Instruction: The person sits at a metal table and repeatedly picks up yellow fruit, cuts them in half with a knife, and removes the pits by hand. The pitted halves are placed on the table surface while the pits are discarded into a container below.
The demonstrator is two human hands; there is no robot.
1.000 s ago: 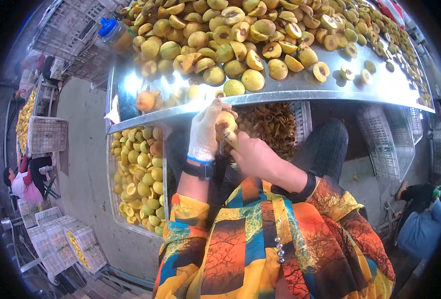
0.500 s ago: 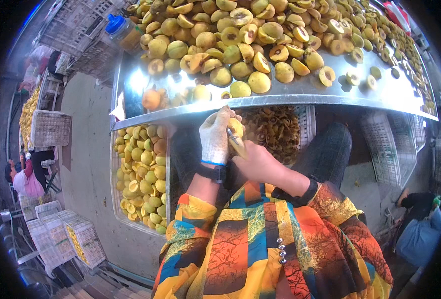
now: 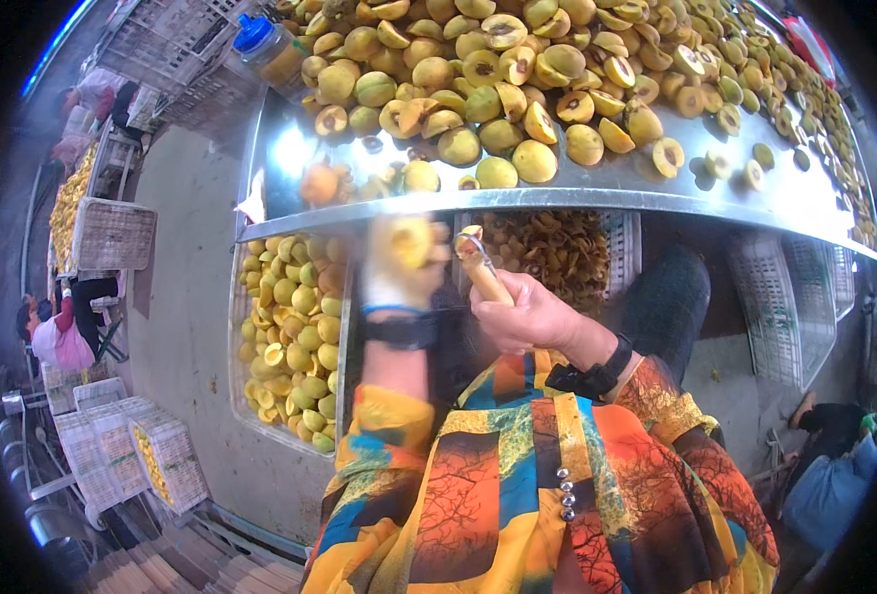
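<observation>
My left hand (image 3: 391, 282), in a pale work glove and smeared by motion, is closed on a yellow peach half (image 3: 412, 242) just in front of the metal table edge. My bare right hand (image 3: 529, 317) grips a wooden-handled pitting knife (image 3: 492, 284), pointed up and away from me. Its curved metal tip carries a small reddish-brown piece, perhaps of pit. Below the tip, a crate of brown pit pieces (image 3: 547, 259) stands under the table edge. Near my left hand is a crate of peach halves (image 3: 295, 337).
A metal table (image 3: 597, 193) spans the front, heaped with cut peaches (image 3: 498, 99). A blue-lidded jar (image 3: 270, 48) stands at its left corner. Empty-looking white crates (image 3: 770, 297) are at the right. Other people (image 3: 62, 332) work among crates at the far left.
My hands have moved apart: the left has swung left with the peach half, the right holds the knife clear of it. The view has shifted slightly.
</observation>
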